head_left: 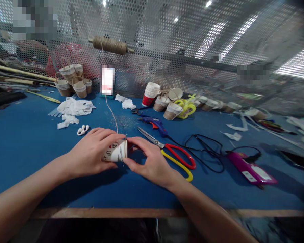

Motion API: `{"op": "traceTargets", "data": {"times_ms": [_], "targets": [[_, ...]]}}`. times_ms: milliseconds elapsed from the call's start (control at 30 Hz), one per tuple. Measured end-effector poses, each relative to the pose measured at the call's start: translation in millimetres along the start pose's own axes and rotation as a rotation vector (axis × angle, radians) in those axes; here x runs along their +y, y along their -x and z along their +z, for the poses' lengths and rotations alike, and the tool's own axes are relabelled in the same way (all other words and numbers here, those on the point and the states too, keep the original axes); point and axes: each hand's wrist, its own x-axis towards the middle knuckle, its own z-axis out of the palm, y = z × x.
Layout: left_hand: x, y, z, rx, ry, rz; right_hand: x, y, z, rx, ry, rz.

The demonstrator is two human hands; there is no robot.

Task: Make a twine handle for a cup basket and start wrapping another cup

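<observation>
A white paper cup (118, 152) with dark and red printing lies sideways between my hands, just above the blue table. My left hand (95, 150) wraps round its body from the left. At the cup's right end, the fingers and thumb of my right hand (150, 158) pinch the edge, where a thin brown line shows. A strand of twine (110, 113) runs down to the cup from a spool of twine (110, 45) on the mesh wall. Right of my right hand lie scissors (164, 145) with one red and one yellow handle, blades spread.
Behind the scissors lies a blue glue gun (154, 124) with its black cord. A purple power strip (250, 168) is at the right. Twine-wrapped cups (79, 88), stacked paper cups (150, 92), white gloves (74, 107), earbuds (83, 130) and a lit phone (107, 80) stand or lie further back.
</observation>
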Motion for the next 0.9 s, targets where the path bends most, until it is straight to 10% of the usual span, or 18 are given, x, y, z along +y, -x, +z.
{"op": "traceTargets", "data": {"times_ms": [900], "targets": [[1.3, -2.0, -0.9, -0.179, 0.461, -0.142, 1.8, 6.1, -1.7, -0.097, -0.109, 0.073]]}}
